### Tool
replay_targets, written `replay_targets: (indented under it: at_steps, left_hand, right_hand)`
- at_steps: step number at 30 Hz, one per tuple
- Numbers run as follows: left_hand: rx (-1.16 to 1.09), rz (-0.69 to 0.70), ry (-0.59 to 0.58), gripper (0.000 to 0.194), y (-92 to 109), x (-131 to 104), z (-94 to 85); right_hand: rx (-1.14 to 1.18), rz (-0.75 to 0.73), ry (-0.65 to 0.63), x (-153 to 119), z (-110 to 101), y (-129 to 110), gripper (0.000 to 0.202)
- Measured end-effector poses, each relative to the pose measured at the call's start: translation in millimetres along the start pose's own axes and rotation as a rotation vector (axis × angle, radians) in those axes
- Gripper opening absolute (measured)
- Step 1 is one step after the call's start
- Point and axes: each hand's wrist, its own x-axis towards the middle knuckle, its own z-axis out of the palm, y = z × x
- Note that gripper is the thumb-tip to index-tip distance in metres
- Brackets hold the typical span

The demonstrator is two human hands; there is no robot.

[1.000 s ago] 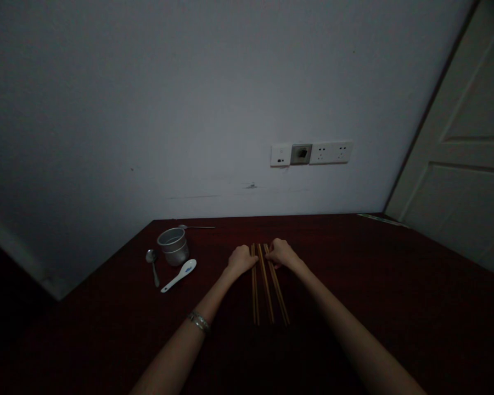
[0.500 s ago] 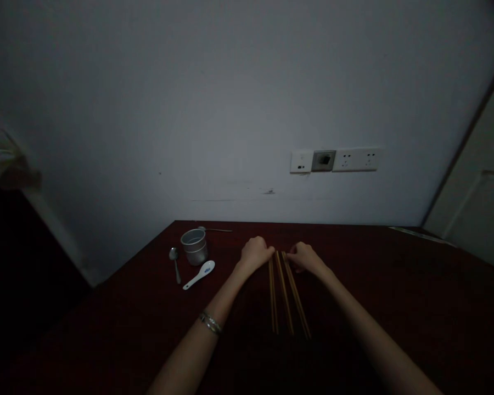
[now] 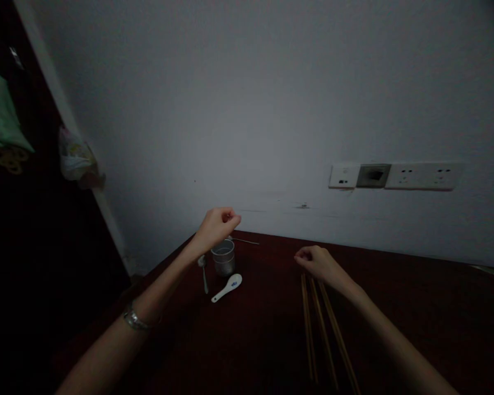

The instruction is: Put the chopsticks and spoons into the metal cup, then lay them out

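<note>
My left hand (image 3: 216,227) is raised over the far side of a metal cup (image 3: 224,264), its thumb and fingers curled together with nothing visible in them. My right hand (image 3: 319,263) hovers by the far ends of the chopsticks (image 3: 325,332), fingers closed and no object showing between them. Those wooden chopsticks lie in several loose pairs, fanning out toward me. In front of the cup rests a white porcelain spoon (image 3: 227,287). A small metal spoon (image 3: 205,277) lies left of the cup, and behind it is another thin metal utensil (image 3: 247,241), partly hidden.
The dark red tabletop (image 3: 267,318) meets a pale wall (image 3: 263,109) carrying a row of sockets (image 3: 395,175). At the left, a plastic bag (image 3: 74,156) and a green cloth (image 3: 2,112) hang by a dark door or cabinet.
My left hand has moved left and up from the chopsticks to above the cup. The right hand has lifted slightly off them. The camera view has turned left.
</note>
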Motion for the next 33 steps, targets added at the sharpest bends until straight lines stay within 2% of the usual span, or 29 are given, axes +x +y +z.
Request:
replay_targets:
  at_steps: [2,6,8,10,14,18,22,27,33]
  left_hand:
    - [0.048,-0.070,-0.111,0.030,-29,-3,-7.1]
    - [0.123,-0.158,-0.501,0.025,-77,-21,-17.4]
    - [0.099,-0.187,-0.664,0.022,-93,-34,-21.4]
    - [0.065,-0.259,-0.772,0.023,-103,-48,-21.3]
    - [0.038,-0.404,-0.902,0.028,-121,-77,-2.1]
    - [-0.081,-0.558,-0.931,0.040,-135,-94,26.5]
    - [-0.142,-0.726,-0.907,0.045,-137,-94,40.4]
    - [-0.227,-0.789,-0.880,0.041,-137,-98,48.3]
    - [-0.245,-0.848,-0.750,0.042,-142,-111,62.6]
  right_hand:
    - [0.064,-0.064,-0.030,-4,5,-17,0.023]
    - [0.251,-0.085,-0.163,-17,15,-39,0.024]
    - [0.315,-0.079,-0.222,-21,16,-44,0.023]
    - [0.339,-0.091,-0.239,-23,14,-47,0.022]
    - [0.349,-0.114,-0.212,-26,7,-52,0.020]
    - [0.300,-0.156,-0.172,-30,-1,-58,0.020]
    - [0.228,-0.173,-0.133,-34,-10,-62,0.020]
    - [0.161,-0.202,-0.060,-37,-24,-55,0.022]
    - [0.088,-0.180,0.026,-41,-47,-40,0.025]
